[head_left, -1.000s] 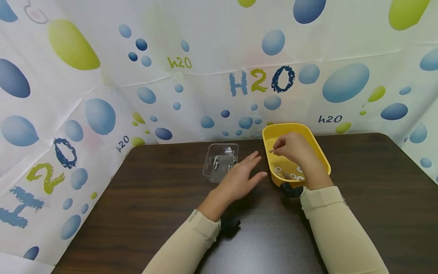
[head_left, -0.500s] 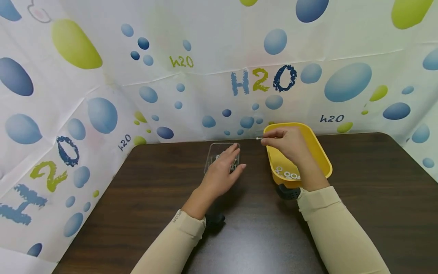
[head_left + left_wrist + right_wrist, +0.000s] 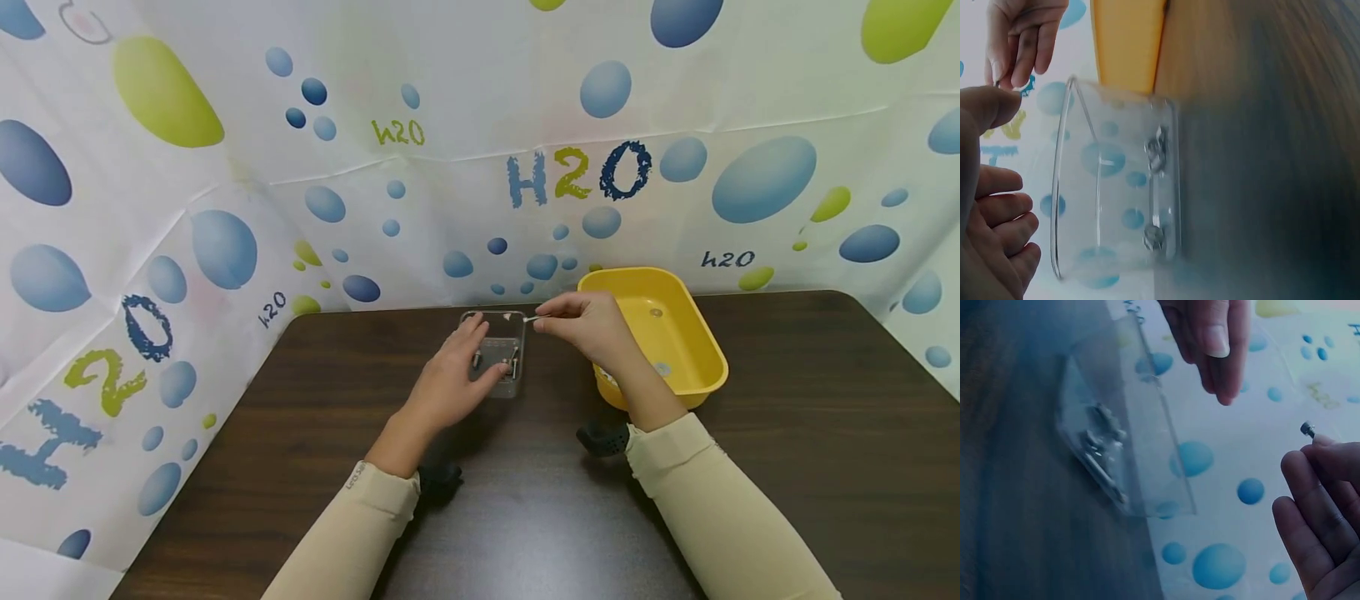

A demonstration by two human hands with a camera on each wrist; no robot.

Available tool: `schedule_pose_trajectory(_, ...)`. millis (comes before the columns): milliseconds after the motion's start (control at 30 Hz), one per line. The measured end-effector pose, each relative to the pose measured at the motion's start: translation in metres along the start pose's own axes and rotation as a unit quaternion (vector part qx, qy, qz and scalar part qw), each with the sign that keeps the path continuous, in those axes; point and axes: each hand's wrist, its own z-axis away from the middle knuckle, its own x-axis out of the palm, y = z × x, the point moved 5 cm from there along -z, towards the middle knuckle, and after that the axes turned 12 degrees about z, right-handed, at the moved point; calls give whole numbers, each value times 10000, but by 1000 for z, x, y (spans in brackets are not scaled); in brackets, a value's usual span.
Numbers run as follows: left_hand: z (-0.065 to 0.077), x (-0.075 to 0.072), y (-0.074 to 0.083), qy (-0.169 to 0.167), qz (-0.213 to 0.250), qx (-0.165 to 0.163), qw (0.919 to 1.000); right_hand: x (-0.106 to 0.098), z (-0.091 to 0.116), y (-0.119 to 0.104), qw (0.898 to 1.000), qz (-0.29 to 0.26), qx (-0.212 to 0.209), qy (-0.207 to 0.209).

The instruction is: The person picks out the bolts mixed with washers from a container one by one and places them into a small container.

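A small silvery bolt (image 3: 1307, 429) with a round head is pinched between the thumb and fingertips of my right hand (image 3: 588, 329). That hand is above the table, by the right rim of a clear plastic box (image 3: 519, 385). Several metal bolts (image 3: 1156, 150) lie on the bottom of the box. My left hand (image 3: 448, 379) hovers over the box's left and near side with straight, relaxed fingers and holds nothing. From the head it hides part of the box.
Right of the box stands a yellow tub (image 3: 697, 342) with a few washers (image 3: 662, 368) in it; my right forearm crosses its near left corner. Behind the dark wooden table (image 3: 300, 433) hangs a white sheet with blue and green spots.
My right hand has carried the bolt left, out from over the yellow tub to the clear box. My left hand has moved left, from beside the box to over it.
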Motion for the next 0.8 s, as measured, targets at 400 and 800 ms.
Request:
schedule_pose_trajectory(400, 11, -15, -38, -735, 138, -770, 9942, 39, 2, -8, 9979, 380, -459, -248)
schedule_pose_trajectory(800, 16, -15, -58, -1222, 405, -1150, 9850, 68, 5, -22, 9807, 1424, -1210, -568)
